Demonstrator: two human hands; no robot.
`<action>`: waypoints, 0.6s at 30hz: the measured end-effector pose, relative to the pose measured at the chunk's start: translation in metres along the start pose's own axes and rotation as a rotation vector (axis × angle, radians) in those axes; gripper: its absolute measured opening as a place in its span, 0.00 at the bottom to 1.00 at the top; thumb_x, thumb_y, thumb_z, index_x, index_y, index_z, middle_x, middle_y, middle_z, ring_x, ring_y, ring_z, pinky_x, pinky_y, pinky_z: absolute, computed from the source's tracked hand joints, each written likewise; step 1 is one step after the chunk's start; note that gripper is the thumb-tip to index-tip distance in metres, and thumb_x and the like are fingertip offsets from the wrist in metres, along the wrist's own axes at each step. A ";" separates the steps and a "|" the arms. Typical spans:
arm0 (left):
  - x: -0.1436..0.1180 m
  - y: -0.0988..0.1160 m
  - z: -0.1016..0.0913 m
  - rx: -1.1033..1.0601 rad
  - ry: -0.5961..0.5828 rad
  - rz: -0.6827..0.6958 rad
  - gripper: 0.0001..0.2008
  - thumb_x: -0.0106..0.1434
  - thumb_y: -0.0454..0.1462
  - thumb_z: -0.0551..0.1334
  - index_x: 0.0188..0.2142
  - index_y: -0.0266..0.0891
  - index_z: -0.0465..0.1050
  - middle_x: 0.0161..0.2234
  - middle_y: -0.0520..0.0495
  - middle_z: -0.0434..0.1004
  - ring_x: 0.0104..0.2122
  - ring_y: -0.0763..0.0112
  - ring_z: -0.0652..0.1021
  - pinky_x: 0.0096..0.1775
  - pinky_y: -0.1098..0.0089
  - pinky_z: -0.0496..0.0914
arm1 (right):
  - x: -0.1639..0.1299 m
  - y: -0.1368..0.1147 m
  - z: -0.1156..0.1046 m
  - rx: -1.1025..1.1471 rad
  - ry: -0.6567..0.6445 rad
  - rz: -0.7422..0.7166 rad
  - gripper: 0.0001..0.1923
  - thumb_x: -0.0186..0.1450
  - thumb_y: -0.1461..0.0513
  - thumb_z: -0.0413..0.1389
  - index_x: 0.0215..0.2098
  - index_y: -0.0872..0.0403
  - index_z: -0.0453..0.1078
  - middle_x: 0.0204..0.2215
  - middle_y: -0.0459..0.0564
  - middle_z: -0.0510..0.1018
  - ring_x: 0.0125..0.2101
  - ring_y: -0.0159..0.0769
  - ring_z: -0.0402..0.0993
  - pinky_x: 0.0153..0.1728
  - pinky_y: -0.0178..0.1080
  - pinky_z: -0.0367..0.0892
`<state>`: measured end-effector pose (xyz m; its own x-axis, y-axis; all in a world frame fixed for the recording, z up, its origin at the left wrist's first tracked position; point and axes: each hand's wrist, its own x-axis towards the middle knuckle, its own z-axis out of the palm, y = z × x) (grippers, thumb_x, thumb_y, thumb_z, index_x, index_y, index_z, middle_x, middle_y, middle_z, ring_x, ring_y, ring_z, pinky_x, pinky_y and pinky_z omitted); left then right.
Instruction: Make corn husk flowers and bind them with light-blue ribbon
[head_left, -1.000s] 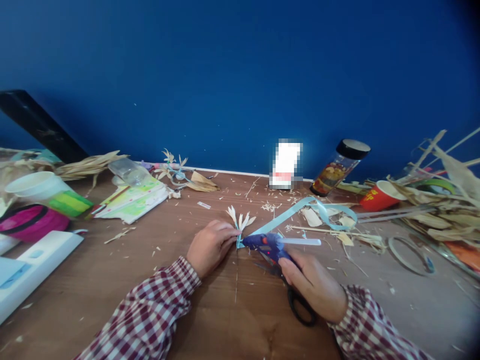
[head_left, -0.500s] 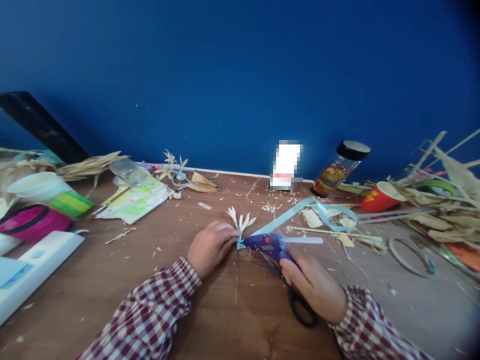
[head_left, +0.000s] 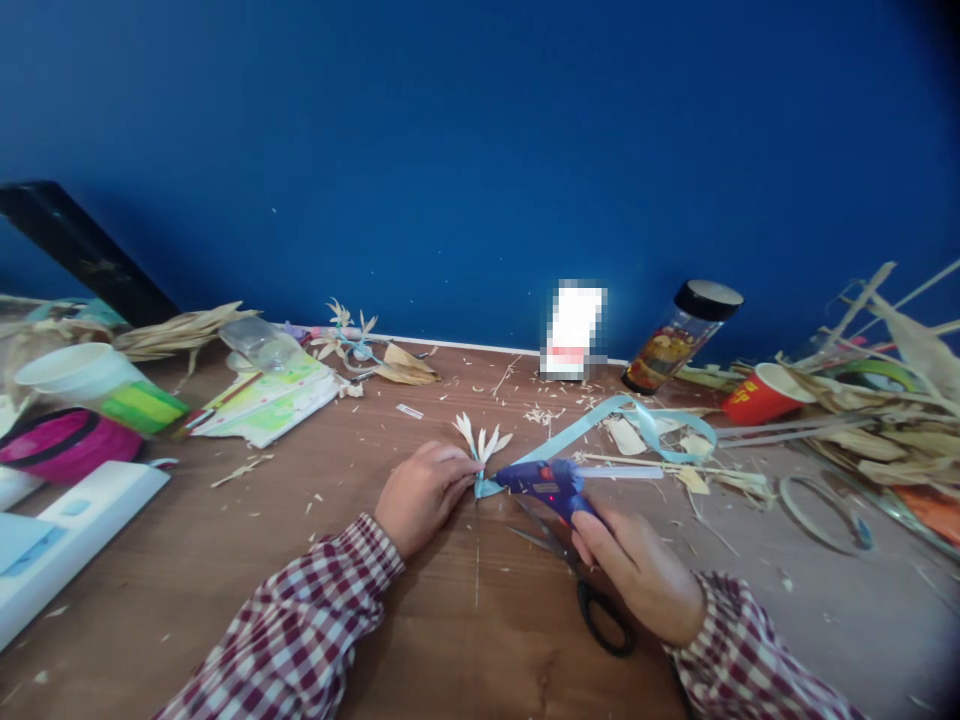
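Between the thumb and fingers of my left hand (head_left: 424, 498) is a small flower of pale dried husk (head_left: 482, 440), its petals pointing up. Light-blue ribbon (head_left: 571, 428) is at the flower's base and trails away to the right across the table. My right hand (head_left: 637, 570) is closed round the handle of a blue hot glue gun (head_left: 541, 478), with a clear glue stick (head_left: 626, 472) sticking out of its back. The gun's nozzle points left, close to the flower's base; whether it touches cannot be made out. Scissors (head_left: 600, 615) with black handles lie beneath the gun and right hand.
A red paper cup (head_left: 765, 393), dried husks (head_left: 892, 430) and a ring of tape (head_left: 817, 515) are on the right. A black-lidded bottle (head_left: 670, 340) and a blurred-out phone-like thing (head_left: 574, 330) stand by the blue wall. A painted cup (head_left: 142, 400) and pink pouch (head_left: 82, 448) sit left.
My right hand has drawn the glue gun slightly to the right, its nozzle a little farther from the flower. More of the scissors' blades shows. The left hand is still.
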<state>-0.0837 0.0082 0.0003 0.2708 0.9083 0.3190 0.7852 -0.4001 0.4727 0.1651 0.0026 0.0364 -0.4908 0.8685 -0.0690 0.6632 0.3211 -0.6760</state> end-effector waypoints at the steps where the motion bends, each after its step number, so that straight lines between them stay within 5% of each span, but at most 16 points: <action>1: 0.000 0.000 0.000 0.004 -0.002 -0.002 0.12 0.62 0.38 0.52 0.39 0.43 0.74 0.35 0.47 0.75 0.37 0.69 0.71 0.39 0.68 0.65 | 0.000 0.000 0.001 0.010 -0.003 -0.003 0.17 0.67 0.55 0.38 0.29 0.54 0.62 0.21 0.45 0.70 0.23 0.33 0.66 0.26 0.36 0.58; 18: 0.000 0.000 0.001 0.017 -0.013 -0.005 0.12 0.62 0.39 0.52 0.38 0.43 0.74 0.35 0.47 0.75 0.37 0.68 0.71 0.39 0.68 0.65 | 0.002 -0.005 -0.001 0.019 -0.058 -0.040 0.15 0.66 0.57 0.39 0.31 0.53 0.63 0.20 0.45 0.70 0.22 0.33 0.66 0.23 0.34 0.58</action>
<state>-0.0833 0.0080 -0.0002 0.2737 0.9119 0.3057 0.7958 -0.3933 0.4605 0.1621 0.0030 0.0404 -0.5491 0.8315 -0.0840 0.6320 0.3475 -0.6927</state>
